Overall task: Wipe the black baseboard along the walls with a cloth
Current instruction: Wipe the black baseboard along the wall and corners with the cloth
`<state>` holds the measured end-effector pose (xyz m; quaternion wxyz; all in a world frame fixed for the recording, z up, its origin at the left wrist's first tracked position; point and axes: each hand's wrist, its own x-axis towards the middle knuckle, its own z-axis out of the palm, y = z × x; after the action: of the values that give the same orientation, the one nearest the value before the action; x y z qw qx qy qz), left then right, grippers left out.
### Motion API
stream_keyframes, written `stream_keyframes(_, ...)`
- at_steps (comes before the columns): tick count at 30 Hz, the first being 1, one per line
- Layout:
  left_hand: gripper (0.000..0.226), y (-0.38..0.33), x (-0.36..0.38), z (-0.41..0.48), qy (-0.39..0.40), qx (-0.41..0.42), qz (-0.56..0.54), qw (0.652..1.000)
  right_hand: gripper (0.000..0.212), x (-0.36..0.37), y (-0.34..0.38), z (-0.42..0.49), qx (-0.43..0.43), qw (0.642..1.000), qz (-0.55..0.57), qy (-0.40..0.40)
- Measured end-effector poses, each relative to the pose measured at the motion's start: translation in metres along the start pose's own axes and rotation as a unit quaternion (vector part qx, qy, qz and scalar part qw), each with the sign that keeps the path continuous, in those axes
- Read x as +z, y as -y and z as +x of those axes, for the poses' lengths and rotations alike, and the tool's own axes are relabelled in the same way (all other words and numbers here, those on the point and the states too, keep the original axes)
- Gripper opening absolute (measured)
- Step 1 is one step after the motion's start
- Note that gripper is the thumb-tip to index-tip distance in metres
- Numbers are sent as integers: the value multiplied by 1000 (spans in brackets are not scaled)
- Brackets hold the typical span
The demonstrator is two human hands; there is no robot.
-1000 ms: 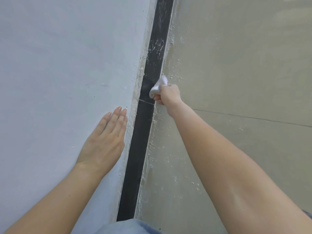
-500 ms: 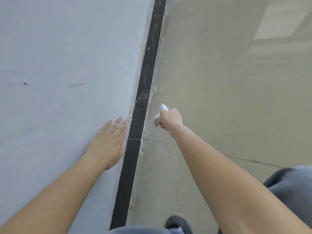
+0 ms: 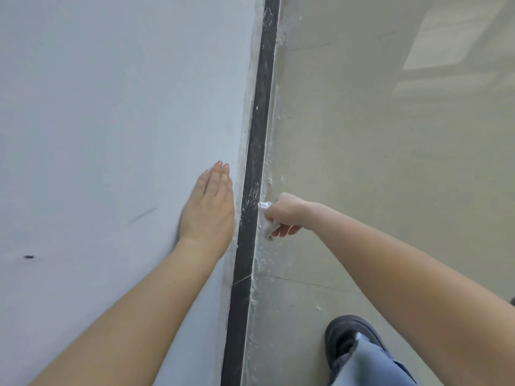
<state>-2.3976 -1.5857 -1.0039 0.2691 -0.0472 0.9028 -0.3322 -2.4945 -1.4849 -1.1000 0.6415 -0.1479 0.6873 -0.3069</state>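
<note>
Here the black baseboard (image 3: 256, 151) runs as a narrow strip along the foot of the wall (image 3: 111, 107), where it meets the floor (image 3: 376, 162), from the near edge of the view to the far one. White scratchy smears (image 3: 252, 196) mark it about halfway along, and a thin pale joint line (image 3: 242, 280) crosses it nearer the person. The small white cloth (image 3: 263, 218), bunched into a wad, sits against the baseboard's floor-side edge, just beside the smears. The right hand (image 3: 287, 215) grips it with curled fingers, knuckles up. The left hand (image 3: 209, 210) lies flat on the wall with straight fingers held together, just beside the baseboard's upper edge and level with the cloth. White specks and crumbs line the floor along the strip. A small dark mark (image 3: 28, 257) shows on the wall, well to the left. On the floor near the bottom edge stands a black shoe (image 3: 342, 335) under a blue-grey trouser leg (image 3: 362, 366).
</note>
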Motion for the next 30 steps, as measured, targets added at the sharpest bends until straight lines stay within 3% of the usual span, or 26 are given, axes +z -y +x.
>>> stream_keyframes(6, 58, -8, 6, 36, -17, 38, -6, 999, 16, 2, -9, 28, 29, 998, 3, 63)
stream_keyframes(13, 60, -2, -2, 83, -3, -20, 13, 1000, 14, 46, -53, 41, 73, 975, 160, 135)
stream_keyframes(17, 59, -2, 8, 78, -19, -22, 28, 999, 22, 84, -48, 39, 137, 936, 263, 192)
stream_keyframes(21, 59, -2, 12, 66, -22, -14, 60, 998, 20, 77, -25, 40, 166, 898, 380, 147)
stream_keyframes(26, 59, -4, 18, 57, -56, -16, 88, 994, 20, 34, 2, 42, 143, 852, 485, 138)
stream_keyframes(30, 59, -3, 21, 52, -81, -9, 131, 988, 20, 7, 13, 44, 88, 778, 618, 72)
